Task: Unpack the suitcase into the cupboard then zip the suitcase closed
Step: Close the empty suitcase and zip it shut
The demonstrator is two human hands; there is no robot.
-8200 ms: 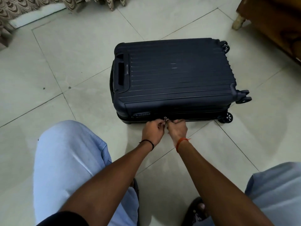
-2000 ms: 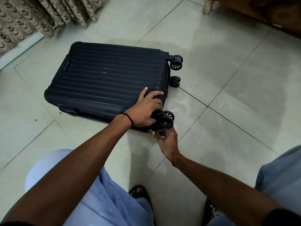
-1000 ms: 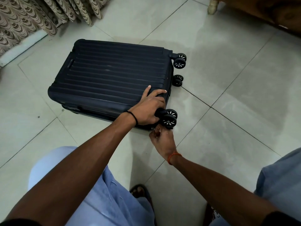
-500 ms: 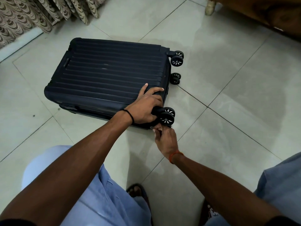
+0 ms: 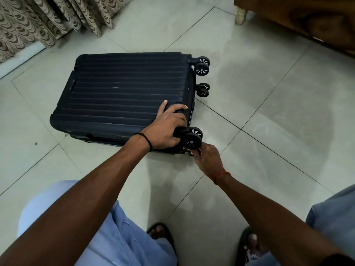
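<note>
A dark blue ribbed hard-shell suitcase [image 5: 123,93] lies flat on the tiled floor, lid down, wheels pointing right. My left hand [image 5: 165,127] grips its near right corner, fingers curled over the edge beside the near wheel [image 5: 193,138]. My right hand [image 5: 206,159] is just below that wheel, fingertips pinching the zipper pull at the corner seam; the pull itself is mostly hidden by my fingers and the wheel.
Patterned curtains [image 5: 48,20] hang at the back left. A wooden piece of furniture with a pale leg [image 5: 240,16] stands at the back right. My knees in light blue trousers and my sandalled feet [image 5: 159,233] are at the bottom.
The zipper pull has travelled from the middle of the near side to the wheel corner. Over the last second my right hand has shifted slightly right around that corner; my left hand keeps its hold.
</note>
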